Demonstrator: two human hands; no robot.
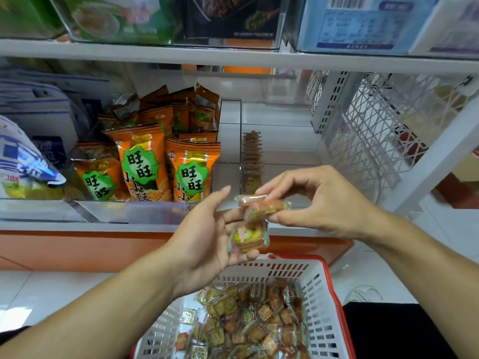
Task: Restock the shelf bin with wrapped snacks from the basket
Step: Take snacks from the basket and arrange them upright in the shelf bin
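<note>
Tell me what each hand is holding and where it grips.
The left hand cradles a wrapped snack against its fingers; the right hand pinches a second snack by its right end.

left hand holds wrapped snacks; right hand pinches the top snack above the white basket of snacks. the clear bin holds one row, beside orange bags.
</note>
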